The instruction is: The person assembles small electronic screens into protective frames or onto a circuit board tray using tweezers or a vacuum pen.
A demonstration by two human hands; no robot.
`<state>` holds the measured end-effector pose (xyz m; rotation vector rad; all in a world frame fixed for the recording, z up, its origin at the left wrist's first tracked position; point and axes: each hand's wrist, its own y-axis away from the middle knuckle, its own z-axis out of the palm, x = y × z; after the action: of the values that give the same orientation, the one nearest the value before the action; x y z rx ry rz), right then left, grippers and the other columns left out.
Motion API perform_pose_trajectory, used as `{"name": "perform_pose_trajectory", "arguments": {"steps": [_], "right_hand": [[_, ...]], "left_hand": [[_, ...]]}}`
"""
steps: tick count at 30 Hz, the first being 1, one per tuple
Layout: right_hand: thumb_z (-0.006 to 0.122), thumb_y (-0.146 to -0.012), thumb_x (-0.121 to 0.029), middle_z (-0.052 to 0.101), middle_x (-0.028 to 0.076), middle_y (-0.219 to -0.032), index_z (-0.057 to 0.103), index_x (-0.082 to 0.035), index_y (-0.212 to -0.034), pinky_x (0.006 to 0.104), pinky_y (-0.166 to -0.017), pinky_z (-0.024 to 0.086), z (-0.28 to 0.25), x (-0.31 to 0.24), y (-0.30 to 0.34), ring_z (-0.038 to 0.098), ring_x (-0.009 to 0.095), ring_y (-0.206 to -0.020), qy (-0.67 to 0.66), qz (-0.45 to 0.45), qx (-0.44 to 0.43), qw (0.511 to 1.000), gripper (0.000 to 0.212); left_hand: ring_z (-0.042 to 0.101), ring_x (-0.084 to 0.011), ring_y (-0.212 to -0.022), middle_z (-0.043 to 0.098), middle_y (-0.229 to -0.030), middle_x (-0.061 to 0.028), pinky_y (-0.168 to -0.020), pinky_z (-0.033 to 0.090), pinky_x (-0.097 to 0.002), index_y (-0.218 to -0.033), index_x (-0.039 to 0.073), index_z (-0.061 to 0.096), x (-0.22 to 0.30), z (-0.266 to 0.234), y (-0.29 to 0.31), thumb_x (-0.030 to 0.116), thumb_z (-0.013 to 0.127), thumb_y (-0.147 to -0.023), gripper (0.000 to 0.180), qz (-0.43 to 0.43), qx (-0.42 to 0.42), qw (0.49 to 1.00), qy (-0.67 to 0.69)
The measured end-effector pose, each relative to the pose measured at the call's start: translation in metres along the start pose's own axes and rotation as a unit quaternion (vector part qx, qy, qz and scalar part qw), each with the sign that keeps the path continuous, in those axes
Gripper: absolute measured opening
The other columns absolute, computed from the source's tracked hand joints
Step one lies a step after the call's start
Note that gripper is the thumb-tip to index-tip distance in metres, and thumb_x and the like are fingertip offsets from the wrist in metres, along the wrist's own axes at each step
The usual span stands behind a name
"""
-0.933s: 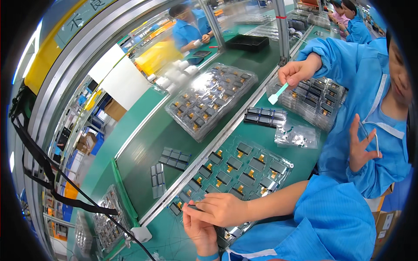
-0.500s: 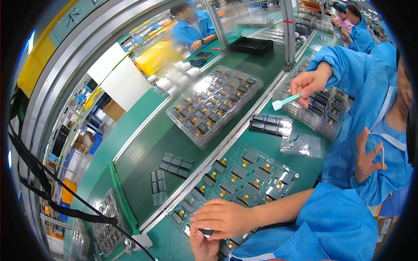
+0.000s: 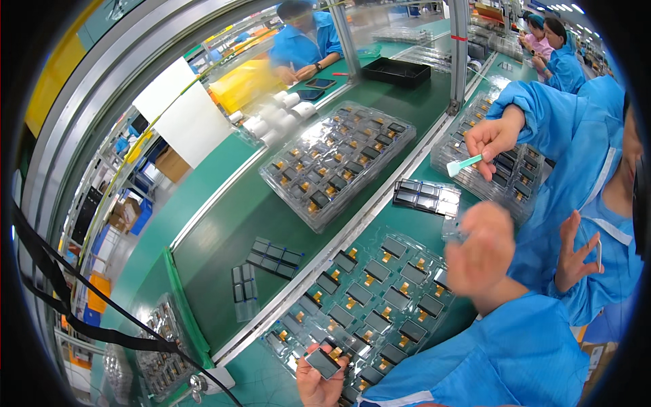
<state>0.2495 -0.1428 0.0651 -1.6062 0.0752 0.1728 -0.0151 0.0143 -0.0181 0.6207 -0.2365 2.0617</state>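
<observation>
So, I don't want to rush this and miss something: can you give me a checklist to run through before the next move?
1. Left hand holding the display panel: ok, it is in the fingers.
2. Panel's amber tab visible: ok.
3. Panel face free of specks: cannot tell, too small here.
4. Right hand sharp enough to inspect: not ok, it is blurred; whether it holds anything cannot be told.
5. Clear tray resting on the green bench: ok.
6. All panels in the tray visible: not ok, the hands and sleeve cover part of it.
</observation>
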Motion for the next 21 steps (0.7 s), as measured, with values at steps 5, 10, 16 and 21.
{"name": "perform_pose_trajectory", "arguments": {"steps": [5,10,16,21], "right_hand": [[0.065,-0.067,-0.001,0.054,0.013,-0.113,0.052,-0.003,-0.112,0.0396,-0.092,0.033,-0.021,0.036,-0.027,0.047,0.031,-0.108,0.349,0.046,-0.094,0.931,0.046],[0.066,-0.068,-0.004,0.058,0.007,-0.107,0.06,-0.003,-0.098,0.0376,-0.089,0.035,-0.024,0.047,-0.032,0.05,0.026,-0.106,0.376,0.014,-0.163,0.912,0.03],[0.067,-0.065,-0.004,0.062,0.004,-0.094,0.063,-0.005,-0.083,0.0347,-0.082,0.037,-0.025,0.051,-0.036,0.054,0.022,-0.097,0.352,-0.041,-0.142,0.924,0.019],[0.065,-0.066,0.002,0.062,0.008,-0.087,0.064,-0.003,-0.084,0.0325,-0.069,0.044,-0.002,0.028,-0.037,0.059,0.023,-0.08,0.184,-0.032,-0.112,0.976,0.019]], "left_hand": [[0.061,-0.0281,-0.085,0.058,-0.109,-0.0116,-0.082,0.045,-0.0446,-0.117,0.007,0.048,0.0,0.005,-0.001,0.013,0.064,-0.077,0.043,0.009,0.004,1.0,-0.013],[0.057,-0.0246,-0.089,0.056,-0.11,-0.0109,-0.081,0.045,-0.0412,-0.115,0.006,0.049,0.001,0.011,0.0,0.011,0.065,-0.076,0.042,0.012,0.036,0.998,-0.054],[0.058,-0.0258,-0.099,0.054,-0.114,-0.0177,-0.086,0.049,-0.0451,-0.118,-0.001,0.047,-0.003,0.009,-0.002,0.005,0.061,-0.077,0.044,0.029,-0.002,0.999,-0.015],[0.058,-0.0288,-0.098,0.055,-0.114,-0.0179,-0.087,0.047,-0.0443,-0.12,-0.002,0.046,-0.009,0.012,0.006,0.002,0.061,-0.077,0.046,-0.01,-0.049,0.997,-0.058]]}}
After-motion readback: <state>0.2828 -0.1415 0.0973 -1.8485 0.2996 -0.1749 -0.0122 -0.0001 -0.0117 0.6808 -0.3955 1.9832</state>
